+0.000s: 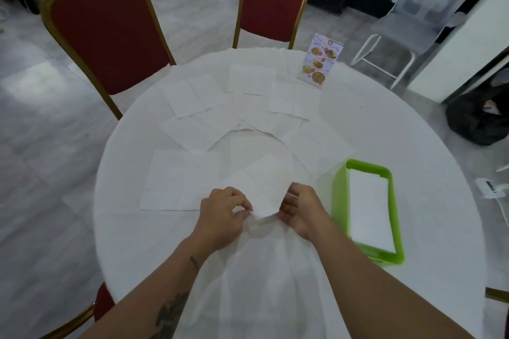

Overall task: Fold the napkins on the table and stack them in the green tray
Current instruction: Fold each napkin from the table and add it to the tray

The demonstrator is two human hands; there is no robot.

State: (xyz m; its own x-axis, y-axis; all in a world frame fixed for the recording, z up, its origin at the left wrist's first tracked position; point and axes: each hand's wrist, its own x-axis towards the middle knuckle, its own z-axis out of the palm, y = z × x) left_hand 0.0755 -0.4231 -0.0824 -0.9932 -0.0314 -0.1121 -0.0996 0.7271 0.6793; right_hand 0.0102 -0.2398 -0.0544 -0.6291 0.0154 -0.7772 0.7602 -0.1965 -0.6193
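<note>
A white napkin [264, 186] is held just above the round white table [399, 129], in front of me. My left hand [224, 216] pinches its near left corner and my right hand [301, 212] grips its near right edge. Several unfolded white napkins [181, 180] lie spread across the table's middle and far side. The green tray [337, 195] stands to the right of my right hand, and a stack of folded napkins [370, 206] lies inside it.
A menu card stand [319, 60] is upright at the far right of the table. Two red chairs with gold frames [110, 36] stand beyond the far edge. A grey chair [407, 27] and a black bag [479, 118] are on the floor to the right.
</note>
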